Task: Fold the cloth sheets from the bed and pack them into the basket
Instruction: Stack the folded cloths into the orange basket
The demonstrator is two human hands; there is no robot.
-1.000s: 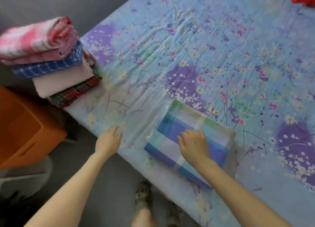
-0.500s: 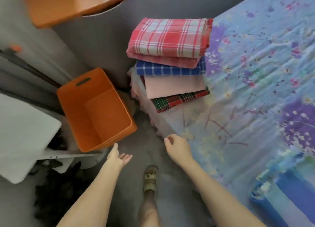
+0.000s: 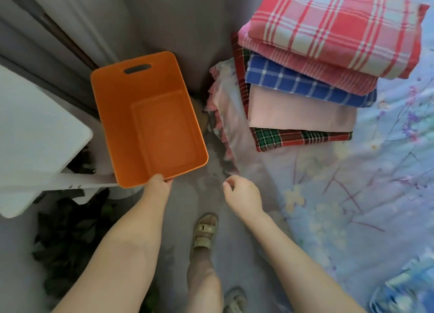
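Note:
An empty orange basket (image 3: 150, 129) stands on the grey floor left of the bed. My left hand (image 3: 157, 186) grips its near rim. My right hand (image 3: 242, 195) hangs loosely curled and holds nothing, just off the bed's corner. On that corner lies a stack of folded cloths: red plaid (image 3: 328, 28) on top, then pink stripes, blue check (image 3: 305, 87), pale pink (image 3: 300, 115) and green-red tartan (image 3: 300, 140). A blue and green folded cloth (image 3: 404, 291) shows blurred at the bottom right on the floral bedsheet (image 3: 375, 195).
A white board (image 3: 35, 136) juts in at the left, beside the basket. Dark leaves (image 3: 70, 232) lie below it on the floor. My sandalled feet (image 3: 204, 232) stand between basket and bed. A grey wall runs behind.
The view has swung left, away from the blue and green cloth. My left hand reached forward and took hold of the basket's near rim. My right hand stayed by the bed corner.

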